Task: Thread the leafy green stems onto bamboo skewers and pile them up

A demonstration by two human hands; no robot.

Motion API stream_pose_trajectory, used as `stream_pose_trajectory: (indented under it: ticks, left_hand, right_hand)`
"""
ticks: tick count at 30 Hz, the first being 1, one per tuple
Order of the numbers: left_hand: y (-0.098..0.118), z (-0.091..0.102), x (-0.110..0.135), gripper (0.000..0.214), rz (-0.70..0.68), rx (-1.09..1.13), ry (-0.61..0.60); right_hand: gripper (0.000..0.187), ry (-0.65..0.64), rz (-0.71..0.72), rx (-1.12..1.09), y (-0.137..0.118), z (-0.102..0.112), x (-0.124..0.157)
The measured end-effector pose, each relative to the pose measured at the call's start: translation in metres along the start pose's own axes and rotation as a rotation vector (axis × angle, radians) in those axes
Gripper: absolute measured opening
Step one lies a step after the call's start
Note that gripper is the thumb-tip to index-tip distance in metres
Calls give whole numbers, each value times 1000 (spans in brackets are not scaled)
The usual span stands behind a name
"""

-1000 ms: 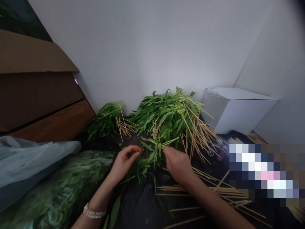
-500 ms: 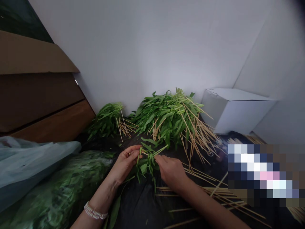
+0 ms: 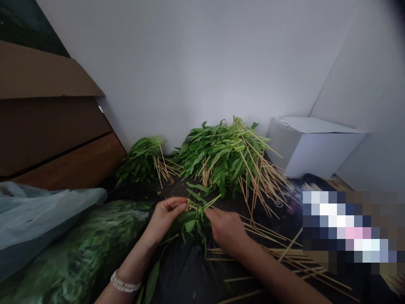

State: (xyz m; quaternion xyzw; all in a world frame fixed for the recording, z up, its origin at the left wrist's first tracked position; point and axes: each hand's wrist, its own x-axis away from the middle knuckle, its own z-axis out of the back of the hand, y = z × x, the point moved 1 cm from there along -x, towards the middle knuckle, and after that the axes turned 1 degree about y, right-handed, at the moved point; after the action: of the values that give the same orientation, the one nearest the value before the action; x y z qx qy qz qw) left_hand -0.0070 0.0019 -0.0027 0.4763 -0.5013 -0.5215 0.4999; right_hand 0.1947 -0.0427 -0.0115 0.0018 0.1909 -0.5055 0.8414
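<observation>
Between my hands hangs a small bunch of leafy greens (image 3: 190, 226), with long narrow leaves and pale stems. My left hand (image 3: 166, 219) pinches a green stem at the left side of the bunch, thumb against fingertips. My right hand (image 3: 228, 231) is closed around a thin bamboo skewer, mostly hidden by the fingers and leaves; its pointed end reaches in among the stems towards my left fingertips. Loose bamboo skewers (image 3: 287, 253) lie below and beside my right forearm.
Against the wall lie a large pile of skewered greens (image 3: 215, 154) and a smaller pile (image 3: 141, 156). At left are a plastic bag of greens (image 3: 85, 249) and a cardboard box (image 3: 47, 122). A white box (image 3: 329, 152) stands at right. Black sheeting (image 3: 177, 276) covers the floor.
My left fingers have drawn closer together and dipped slightly at the stem. My right hand has barely shifted, and the bunch hangs in nearly the same place.
</observation>
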Motion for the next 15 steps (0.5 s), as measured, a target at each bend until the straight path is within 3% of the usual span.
stream_pose_trajectory:
  ticks: [6,15]
  left_hand:
    - [2,-2,1,38,-22,-11,-37]
    - [-11,-1,0,31,103,156,2]
  right_hand:
    - [26,15,-28,-68,-1,-5,1]
    - [23,46,-24,-151,-4,-4,1]
